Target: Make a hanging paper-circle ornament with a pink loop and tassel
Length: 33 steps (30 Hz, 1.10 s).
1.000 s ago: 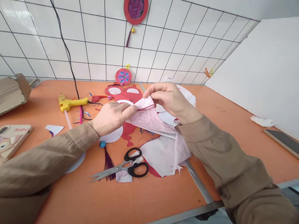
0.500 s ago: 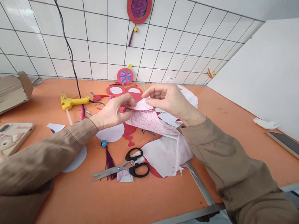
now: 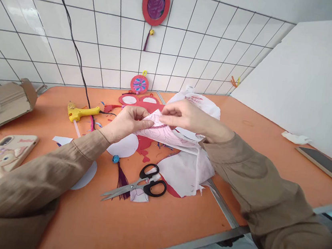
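A pale pink cloth [image 3: 172,138] with drawn lines and a dark red stitched trim is raised above the middle of the table. My left hand [image 3: 126,120] pinches its left edge between thumb and fingers. At the upper edge, my right hand [image 3: 182,116] also has the cloth pinched, close to the left fingertips. The far end of the cloth hangs to the right, beneath my right wrist. Below it lies white fabric [image 3: 183,171] over a red piece. Scissors [image 3: 136,186] with black handles rest in front, across a purple tassel [image 3: 122,179] with a blue bead.
A yellow hot glue gun [image 3: 82,112] lies to the left, its cord running up the wall. A phone [image 3: 4,157] and torn cardboard [image 3: 14,102] are further left. Red ornaments [image 3: 155,4] hang on the tiled wall. A white plastic bag [image 3: 213,106] sits behind my right hand.
My right hand has come down slightly and turned, its fingers now lower on the cloth. The trim is tilted and partly covered, and more of the plastic bag shows.
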Each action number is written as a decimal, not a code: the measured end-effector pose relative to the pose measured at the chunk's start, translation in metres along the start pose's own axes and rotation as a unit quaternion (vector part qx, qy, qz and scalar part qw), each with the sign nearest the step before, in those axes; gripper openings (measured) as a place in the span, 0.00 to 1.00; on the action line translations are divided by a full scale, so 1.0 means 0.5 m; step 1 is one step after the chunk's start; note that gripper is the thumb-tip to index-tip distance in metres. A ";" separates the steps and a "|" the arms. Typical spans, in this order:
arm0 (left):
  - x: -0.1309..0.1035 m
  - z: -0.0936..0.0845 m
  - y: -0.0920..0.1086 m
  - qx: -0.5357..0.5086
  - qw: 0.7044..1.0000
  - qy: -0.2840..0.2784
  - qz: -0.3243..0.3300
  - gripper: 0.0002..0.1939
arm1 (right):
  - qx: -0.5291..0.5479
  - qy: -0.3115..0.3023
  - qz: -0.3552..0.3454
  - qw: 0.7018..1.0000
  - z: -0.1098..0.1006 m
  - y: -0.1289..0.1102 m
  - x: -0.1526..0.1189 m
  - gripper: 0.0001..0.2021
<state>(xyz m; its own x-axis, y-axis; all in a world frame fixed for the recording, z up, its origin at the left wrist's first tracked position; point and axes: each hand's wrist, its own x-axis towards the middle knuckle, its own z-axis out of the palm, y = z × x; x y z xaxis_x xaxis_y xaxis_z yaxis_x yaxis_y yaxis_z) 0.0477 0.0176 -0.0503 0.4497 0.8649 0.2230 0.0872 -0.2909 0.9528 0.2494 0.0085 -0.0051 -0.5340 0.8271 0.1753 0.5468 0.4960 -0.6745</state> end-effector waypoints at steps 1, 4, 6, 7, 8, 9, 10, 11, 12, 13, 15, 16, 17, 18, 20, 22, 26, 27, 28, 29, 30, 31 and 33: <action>0.000 -0.001 0.000 -0.005 1.000 -0.003 0.001 0.16 | -0.033 -0.014 0.011 0.999 -0.001 -0.003 -0.001 0.16; 0.000 -0.003 0.001 -0.021 0.999 -0.026 -0.003 0.16 | -0.082 -0.017 0.025 0.996 0.002 -0.012 -0.002 0.21; -0.001 -0.004 0.004 -0.024 0.999 -0.041 -0.005 0.17 | -0.077 -0.014 0.028 0.997 0.007 -0.015 -0.003 0.21; -0.001 -0.004 0.006 -0.020 0.999 -0.043 -0.003 0.17 | -0.074 -0.013 0.028 0.997 0.009 -0.015 -0.003 0.22; -0.002 -0.003 0.009 -0.013 0.999 -0.039 0.002 0.18 | -0.072 -0.013 0.029 0.997 0.012 -0.014 -0.003 0.22; -0.003 -0.003 0.012 -0.004 0.999 -0.033 0.007 0.19 | -0.071 -0.014 0.031 0.997 0.015 -0.013 -0.004 0.22; -0.004 -0.001 0.015 0.003 1.000 -0.026 0.012 0.21 | -0.070 -0.018 0.034 0.997 0.018 -0.012 -0.004 0.21; -0.005 0.000 0.018 0.007 1.000 -0.020 0.016 0.21 | -0.069 -0.021 0.038 0.997 0.021 -0.011 -0.004 0.20; -0.005 0.001 0.019 0.008 1.000 -0.016 0.018 0.21 | -0.068 -0.024 0.039 0.997 0.024 -0.009 -0.005 0.20; -0.005 0.001 0.020 0.008 1.000 -0.012 0.019 0.21 | -0.067 -0.025 0.037 0.997 0.026 -0.008 -0.005 0.19; -0.004 0.001 0.018 0.007 1.000 -0.003 0.017 0.21 | -0.071 -0.027 0.026 0.997 0.028 -0.005 -0.004 0.18; -0.003 0.001 0.016 0.007 1.000 0.000 0.016 0.20 | -0.076 -0.027 0.017 0.997 0.029 -0.004 -0.004 0.18; -0.002 0.000 0.014 0.006 1.000 0.002 0.016 0.20 | -0.082 -0.026 0.006 0.996 0.029 -0.002 -0.003 0.19; -0.001 0.000 0.012 0.003 1.000 0.002 0.016 0.20 | -0.087 -0.027 -0.004 0.996 0.028 0.000 -0.003 0.19; 0.000 -0.001 0.010 -0.006 1.000 0.002 0.014 0.18 | -0.087 -0.030 -0.020 0.996 0.028 0.002 -0.002 0.19; 0.001 -0.001 0.009 -0.015 1.000 0.002 0.010 0.18 | -0.077 -0.037 -0.022 0.996 0.028 0.000 -0.003 0.20; 0.001 -0.002 0.014 -0.010 1.000 0.005 0.005 0.18 | -0.060 -0.030 0.010 0.998 0.031 -0.005 -0.003 0.19; 0.001 -0.004 0.016 -0.005 1.000 0.005 0.007 0.18 | -0.058 -0.025 0.013 0.998 0.032 -0.005 -0.002 0.19; 0.001 -0.006 0.018 0.000 1.000 0.004 0.008 0.18 | -0.055 -0.018 0.013 0.998 0.033 -0.004 -0.001 0.19; 0.001 -0.008 0.020 0.003 1.000 0.001 0.009 0.18 | -0.051 -0.013 0.010 0.999 0.034 -0.002 0.001 0.19; 0.001 -0.011 0.022 0.004 1.000 -0.003 0.009 0.18 | -0.047 -0.011 0.006 0.999 0.035 0.000 0.002 0.19; 0.002 -0.012 0.023 0.002 1.000 -0.007 0.009 0.17 | -0.042 -0.009 0.003 0.999 0.036 0.002 0.003 0.19; 0.004 -0.014 0.023 -0.007 1.000 -0.008 0.007 0.17 | -0.038 -0.010 0.004 0.999 0.036 0.005 0.004 0.20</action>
<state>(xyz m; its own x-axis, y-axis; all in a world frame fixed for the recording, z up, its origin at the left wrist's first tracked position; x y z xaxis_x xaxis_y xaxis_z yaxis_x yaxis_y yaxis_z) 0.0433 0.0189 -0.0374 0.4657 0.8535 0.2336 0.0687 -0.2981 0.9521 0.2379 0.0064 -0.0195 -0.5419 0.8259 0.1558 0.5972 0.5088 -0.6200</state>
